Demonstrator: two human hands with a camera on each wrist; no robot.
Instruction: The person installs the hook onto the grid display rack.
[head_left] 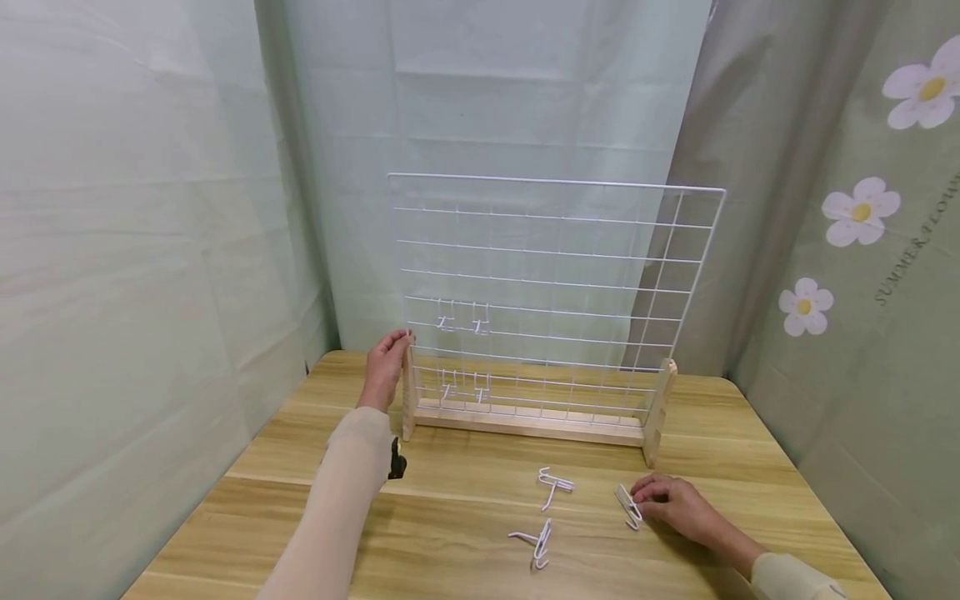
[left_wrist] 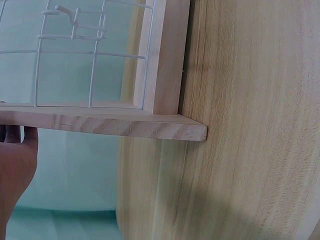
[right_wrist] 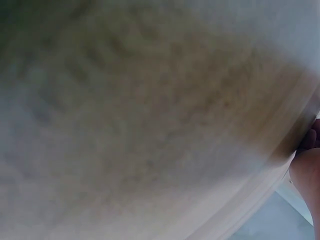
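Note:
A white wire grid rack [head_left: 555,181] stands upright on a wooden base [head_left: 525,423] with a wooden support at each side. My left hand [head_left: 386,367] grips its left edge at the top of the left support [head_left: 408,400]. In the left wrist view, fingers bend against that wooden side panel [left_wrist: 125,126]. Near the table's right side, my right hand [head_left: 675,508] pinches a white wire hook [head_left: 627,507] between thumb and fingers. The right wrist view is mostly blurred, with part of that hand [right_wrist: 306,172] at its edge; the hook is hidden there.
Two loose white hooks lie on the wooden table [head_left: 450,517]: one hook [head_left: 557,482] in front of the base, another hook [head_left: 542,546] nearer. Two hooks hang mid-height on the grid's left part, two more lower down. Curtains [head_left: 750,250] surround the table.

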